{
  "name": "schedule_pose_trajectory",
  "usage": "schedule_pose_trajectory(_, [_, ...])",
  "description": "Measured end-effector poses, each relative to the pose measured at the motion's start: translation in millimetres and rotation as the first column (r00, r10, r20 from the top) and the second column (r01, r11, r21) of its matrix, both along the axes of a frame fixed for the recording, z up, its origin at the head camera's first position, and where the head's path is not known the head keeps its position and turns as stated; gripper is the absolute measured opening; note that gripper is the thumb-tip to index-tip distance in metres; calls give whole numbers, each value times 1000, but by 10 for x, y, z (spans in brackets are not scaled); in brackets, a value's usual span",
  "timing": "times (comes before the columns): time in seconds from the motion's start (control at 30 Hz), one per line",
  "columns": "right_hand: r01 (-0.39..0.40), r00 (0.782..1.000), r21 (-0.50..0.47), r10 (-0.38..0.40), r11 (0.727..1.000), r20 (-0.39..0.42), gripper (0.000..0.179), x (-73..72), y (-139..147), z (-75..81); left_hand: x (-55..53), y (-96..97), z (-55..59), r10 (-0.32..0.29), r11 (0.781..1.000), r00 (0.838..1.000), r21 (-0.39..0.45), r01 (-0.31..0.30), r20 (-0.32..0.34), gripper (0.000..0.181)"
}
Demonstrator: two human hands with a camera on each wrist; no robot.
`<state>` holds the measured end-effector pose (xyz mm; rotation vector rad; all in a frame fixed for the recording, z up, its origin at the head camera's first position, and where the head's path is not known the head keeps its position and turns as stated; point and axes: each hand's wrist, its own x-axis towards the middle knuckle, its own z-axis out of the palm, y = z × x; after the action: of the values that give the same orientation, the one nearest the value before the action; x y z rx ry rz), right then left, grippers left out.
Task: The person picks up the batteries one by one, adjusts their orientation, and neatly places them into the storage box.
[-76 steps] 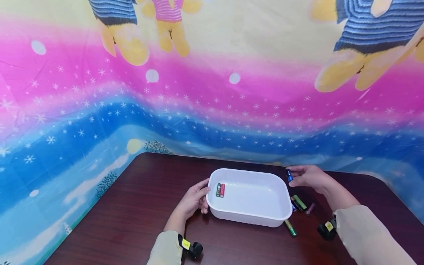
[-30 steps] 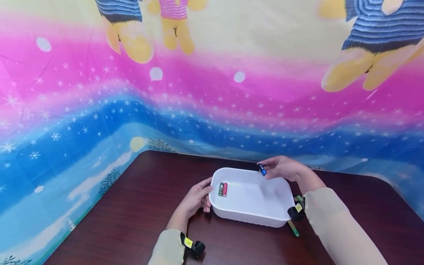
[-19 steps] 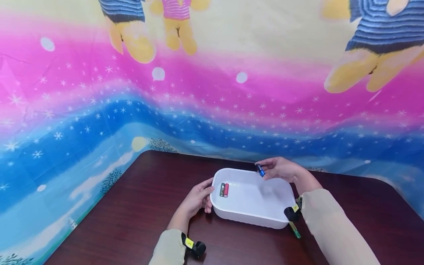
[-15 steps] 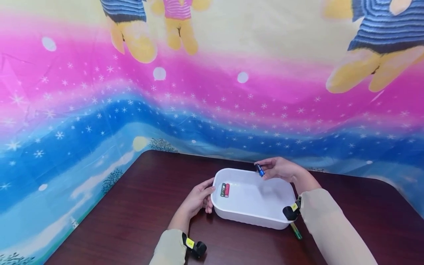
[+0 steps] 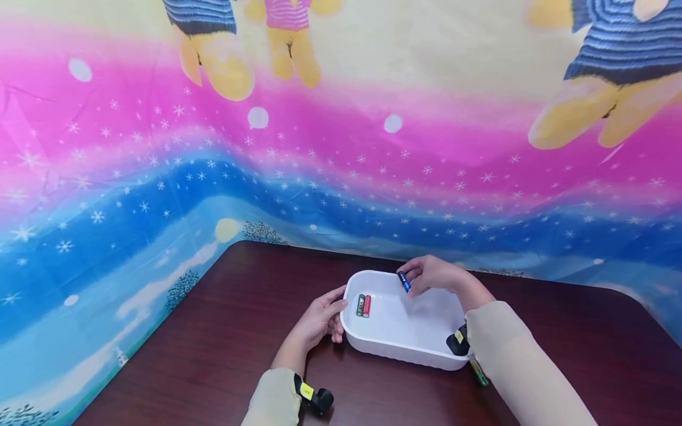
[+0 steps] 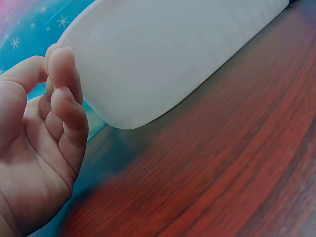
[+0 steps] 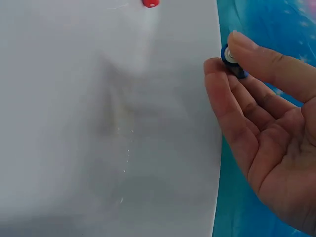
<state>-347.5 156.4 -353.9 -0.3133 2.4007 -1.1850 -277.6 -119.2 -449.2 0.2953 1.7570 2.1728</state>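
A white plastic tray (image 5: 394, 350) stands on the table. My left hand (image 5: 318, 319) holds its left end, thumb at the rim and fingers against the outside wall. Two batteries, one green and black (image 5: 360, 305) and one red (image 5: 367, 306), lie side by side on the tray's floor near that end. Over the far part of the tray, my right hand (image 5: 434, 275) pinches a blue battery (image 5: 404, 281) between thumb and fingers. In the right wrist view, one metal end of the blue battery (image 7: 230, 55) shows beside the thumb.
A green battery (image 5: 479, 374) lies on the dark wooden table (image 5: 224, 331) by the tray's near right corner, partly hidden by the right sleeve (image 5: 511, 337). A patterned cloth (image 5: 341, 165) hangs behind the table's far edge. Each wrist wears a small black camera (image 5: 321, 401).
My right hand has carried the blue battery leftward from beyond the tray's right side to over the tray. The left hand keeps its hold. My right forearm now hides several batteries on the table.
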Motion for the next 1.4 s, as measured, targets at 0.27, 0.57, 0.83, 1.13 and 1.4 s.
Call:
schedule_pose_trajectory(0.27, [-146,985,108,155,983,-81,60,1,-142,-9,-3,-11,-14,-8,1000,1000,6,8,-3,58])
schedule_pose_trajectory(0.57, [-201,958,218,238,955,-158,57,6,-200,-80,4,-20,-14,-1,1000,1000,1,1,-8,59])
schedule_pose_trajectory(0.83, [-258,936,277,311,926,-165,53,35,-313,-150,4,-31,-19,3,1000,1000,-1,-3,-13,57])
schedule_pose_trajectory(1.13, [-227,881,510,398,830,-256,54,50,-505,-293,-15,-18,-30,5,1000,1000,-15,-6,-13,54])
schedule_pose_trajectory(1.4, [-176,863,598,415,781,-288,54,60,-557,-384,-10,-10,-17,1,1000,1000,-13,-1,-17,56])
